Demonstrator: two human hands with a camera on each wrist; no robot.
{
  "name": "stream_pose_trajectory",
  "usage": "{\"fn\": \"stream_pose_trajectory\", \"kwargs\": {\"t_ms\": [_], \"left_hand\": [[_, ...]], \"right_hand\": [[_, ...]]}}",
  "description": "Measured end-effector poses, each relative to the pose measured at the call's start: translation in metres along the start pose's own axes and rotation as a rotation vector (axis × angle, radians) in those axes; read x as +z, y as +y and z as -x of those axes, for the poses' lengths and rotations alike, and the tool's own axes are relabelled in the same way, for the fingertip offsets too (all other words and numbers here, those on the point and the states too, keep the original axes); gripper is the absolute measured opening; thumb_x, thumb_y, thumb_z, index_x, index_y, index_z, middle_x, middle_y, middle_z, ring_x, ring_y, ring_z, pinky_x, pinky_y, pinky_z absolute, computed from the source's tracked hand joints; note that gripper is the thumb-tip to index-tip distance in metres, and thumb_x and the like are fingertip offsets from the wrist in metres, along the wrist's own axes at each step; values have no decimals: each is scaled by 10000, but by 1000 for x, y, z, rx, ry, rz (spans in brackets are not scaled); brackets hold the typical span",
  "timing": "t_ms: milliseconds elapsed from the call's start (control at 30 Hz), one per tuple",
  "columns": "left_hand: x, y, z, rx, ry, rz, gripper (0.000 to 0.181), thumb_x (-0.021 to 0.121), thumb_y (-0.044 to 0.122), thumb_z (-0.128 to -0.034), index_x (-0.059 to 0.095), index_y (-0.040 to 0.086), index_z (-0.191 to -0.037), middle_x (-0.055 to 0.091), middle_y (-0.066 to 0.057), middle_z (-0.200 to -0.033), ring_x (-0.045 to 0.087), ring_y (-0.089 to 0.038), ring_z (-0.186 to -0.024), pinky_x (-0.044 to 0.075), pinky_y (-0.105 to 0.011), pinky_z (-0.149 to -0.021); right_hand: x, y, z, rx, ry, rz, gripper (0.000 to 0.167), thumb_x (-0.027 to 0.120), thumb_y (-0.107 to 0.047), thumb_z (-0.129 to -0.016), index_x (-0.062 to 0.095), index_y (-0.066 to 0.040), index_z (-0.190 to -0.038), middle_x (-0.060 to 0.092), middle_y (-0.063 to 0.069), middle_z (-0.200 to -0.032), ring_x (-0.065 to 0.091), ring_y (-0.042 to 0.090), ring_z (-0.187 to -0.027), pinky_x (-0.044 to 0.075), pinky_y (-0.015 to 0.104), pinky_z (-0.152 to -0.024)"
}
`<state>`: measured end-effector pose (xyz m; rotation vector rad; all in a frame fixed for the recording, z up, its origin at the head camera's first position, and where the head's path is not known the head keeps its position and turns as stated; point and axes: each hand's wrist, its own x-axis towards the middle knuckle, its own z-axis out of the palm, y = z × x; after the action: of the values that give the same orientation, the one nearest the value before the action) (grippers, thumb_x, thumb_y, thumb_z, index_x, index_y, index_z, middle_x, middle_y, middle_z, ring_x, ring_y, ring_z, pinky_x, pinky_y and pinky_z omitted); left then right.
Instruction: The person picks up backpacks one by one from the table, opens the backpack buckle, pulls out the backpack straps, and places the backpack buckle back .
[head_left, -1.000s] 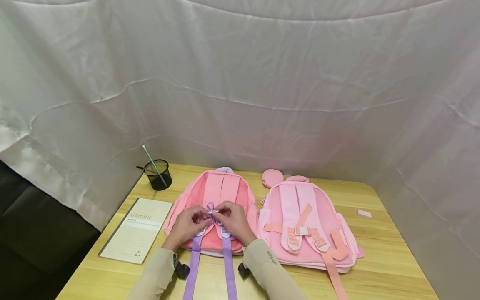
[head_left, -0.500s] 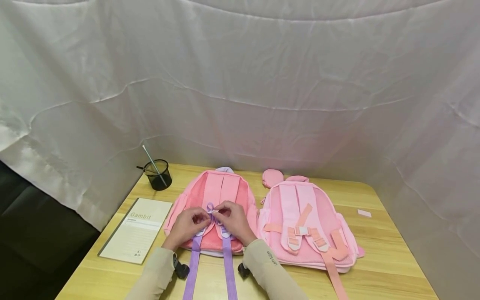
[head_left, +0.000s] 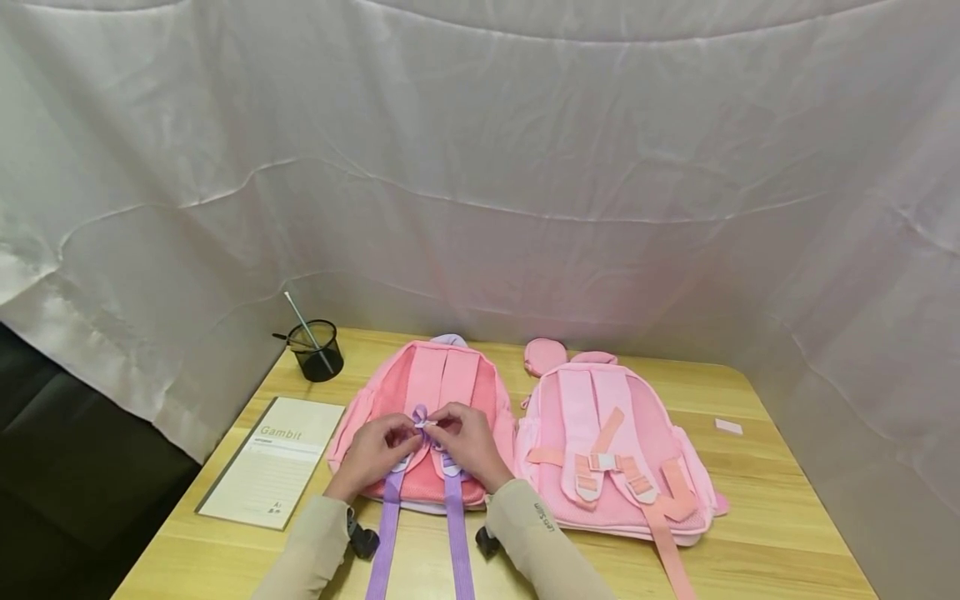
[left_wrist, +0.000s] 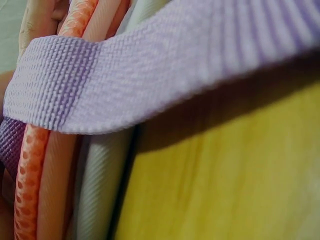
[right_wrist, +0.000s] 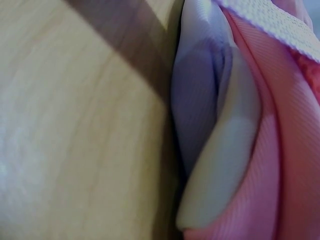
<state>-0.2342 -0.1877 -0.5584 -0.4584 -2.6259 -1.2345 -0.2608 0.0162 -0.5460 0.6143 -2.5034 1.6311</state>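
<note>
The left hand [head_left: 377, 450] and right hand [head_left: 468, 442] pinched a small white buckle [head_left: 422, 424] on purple webbing [head_left: 420, 411] above the coral-pink backpack [head_left: 386, 383], straps-up on the table [head_left: 757, 500]; whether it was joined was unclear. The light-pink backpack's [head_left: 540, 475] chest clip [head_left: 604, 462] looked fastened.

Purple straps [head_left: 460, 537] cut off by head view's lower edge, notebook [head_left: 270, 462] with illegible small print
</note>
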Motion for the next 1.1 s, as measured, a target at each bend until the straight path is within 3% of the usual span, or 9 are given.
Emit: {"fn": "stream_pose_trajectory", "kwargs": {"t_ms": [233, 567, 833, 1100], "left_hand": [[0, 0, 0, 17, -21, -13, 59, 803, 228, -909, 756, 192, -911, 621, 143, -823, 538, -47, -749, 458, -245, -706], [3, 1, 1, 12, 8, -42, 128, 832, 258, -884, 712, 303, -874, 614, 161, -796, 534, -56, -730, 444, -249, -686], [4, 1, 2, -19, 14, -10, 88, 812, 274, -910, 725, 286, -905, 621, 161, -784, 528, -47, -720, 445, -238, -678], [2, 0, 1, -9, 0, -7, 58, 804, 289, -917, 754, 262, -911, 648, 156, -831, 545, -42, -751, 463, -239, -705]], "right_hand": [[0, 0, 0, -2, 2, -8, 91, 804, -175, -912, 792, -146, -997, 778, -19, -912, 611, 39, -706, 514, 204, -658], [0, 2, 2, -19, 17, -35, 91, 805, -185, -910, 787, -156, -995, 785, -19, -946, 623, 49, -763, 505, 207, -698], [0, 4, 2, -44, 19, -32, 94, 801, -193, -912, 786, -149, -994, 781, -17, -945, 614, 26, -759, 513, 212, -693], [0, 4, 1, -41, 28, -33, 103, 801, -196, -915, 782, -151, -1007, 786, -15, -975, 661, 51, -848, 521, 226, -766]]}}
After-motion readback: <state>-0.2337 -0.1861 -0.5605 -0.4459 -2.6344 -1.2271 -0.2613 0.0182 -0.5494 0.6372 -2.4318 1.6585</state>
